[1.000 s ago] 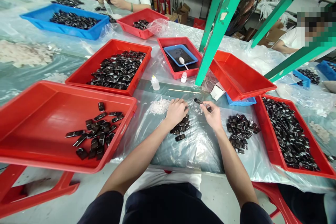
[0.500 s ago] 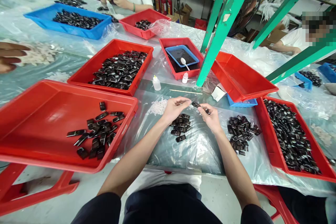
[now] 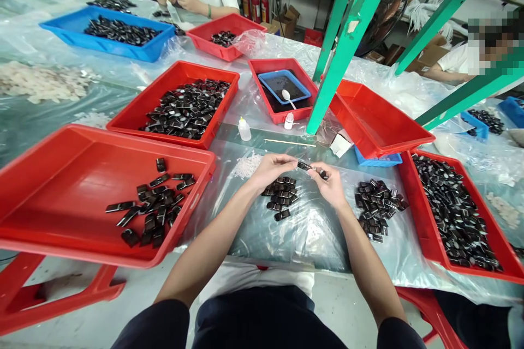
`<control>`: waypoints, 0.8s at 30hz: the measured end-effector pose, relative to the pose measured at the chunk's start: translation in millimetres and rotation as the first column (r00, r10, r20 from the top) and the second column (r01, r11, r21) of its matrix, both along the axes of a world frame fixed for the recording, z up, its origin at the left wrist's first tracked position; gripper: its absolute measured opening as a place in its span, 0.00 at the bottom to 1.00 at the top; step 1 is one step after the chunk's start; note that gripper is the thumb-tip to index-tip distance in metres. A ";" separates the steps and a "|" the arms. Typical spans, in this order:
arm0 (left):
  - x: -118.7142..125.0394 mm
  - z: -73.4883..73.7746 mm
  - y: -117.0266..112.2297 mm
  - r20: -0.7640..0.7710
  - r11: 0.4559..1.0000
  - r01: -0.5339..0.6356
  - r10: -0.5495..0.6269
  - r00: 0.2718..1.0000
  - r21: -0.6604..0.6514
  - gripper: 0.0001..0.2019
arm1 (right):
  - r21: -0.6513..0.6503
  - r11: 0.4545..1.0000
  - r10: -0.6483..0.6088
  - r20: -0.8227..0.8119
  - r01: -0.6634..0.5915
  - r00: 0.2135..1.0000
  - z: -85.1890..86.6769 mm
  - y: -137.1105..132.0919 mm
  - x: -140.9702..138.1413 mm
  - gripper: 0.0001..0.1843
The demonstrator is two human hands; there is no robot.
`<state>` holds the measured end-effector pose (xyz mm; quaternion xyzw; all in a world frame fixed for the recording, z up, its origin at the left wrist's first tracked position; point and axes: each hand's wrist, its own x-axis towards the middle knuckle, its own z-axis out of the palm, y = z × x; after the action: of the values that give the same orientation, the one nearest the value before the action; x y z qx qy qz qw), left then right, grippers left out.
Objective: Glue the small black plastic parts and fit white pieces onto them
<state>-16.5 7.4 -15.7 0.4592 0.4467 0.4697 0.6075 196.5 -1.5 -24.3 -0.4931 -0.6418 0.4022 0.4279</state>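
Note:
Over the plastic-covered table, a small glossy black piece (image 3: 303, 166) spans the gap between my hands. My left hand (image 3: 270, 171) pinches or touches its left end with thumb and fingertips. Around its other end are closed the fingers of my right hand (image 3: 329, 184). A second dark part (image 3: 323, 174) shows at the right fingers; whether it is separate I cannot tell. Just below my hands lies a small group of similar black pieces (image 3: 281, 199). A looser pile of them (image 3: 376, 204) is right of my right forearm. White bits (image 3: 246, 166) are heaped beside my left hand.
A red tray (image 3: 61, 191) with some black pieces stands left, and a fuller red tray (image 3: 426, 229) right. Ahead are a dropper bottle (image 3: 244, 130), a thin stick (image 3: 290, 143), a small white-capped bottle (image 3: 289, 121) and a green post (image 3: 347, 49). Co-workers sit across the table.
My left fingertips have come up to the black piece, which now lies flatter between both hands. Another person's hand at the far left has gone out of view.

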 end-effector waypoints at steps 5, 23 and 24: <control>-2.2 -0.2 0.5 -0.022 0.996 0.083 -0.084 0.996 -0.026 0.13 | 0.010 0.999 0.033 0.047 -0.033 0.998 4.0 -1.0 3.2 0.18; 29.1 0.3 -24.7 -0.244 0.925 -0.032 0.133 0.961 0.379 0.15 | -0.703 0.603 -0.206 -0.595 -0.378 0.777 13.5 -17.4 -38.4 0.29; 29.8 1.6 -27.3 -0.313 0.904 -0.001 0.149 0.938 0.427 0.16 | -0.713 0.581 -0.223 -0.603 -0.392 0.766 13.8 -16.8 -38.7 0.27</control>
<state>13.4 -20.0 -14.1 0.6352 0.4502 0.4921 0.3894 157.9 -18.3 -10.5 -0.4311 -0.2256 0.8113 0.3241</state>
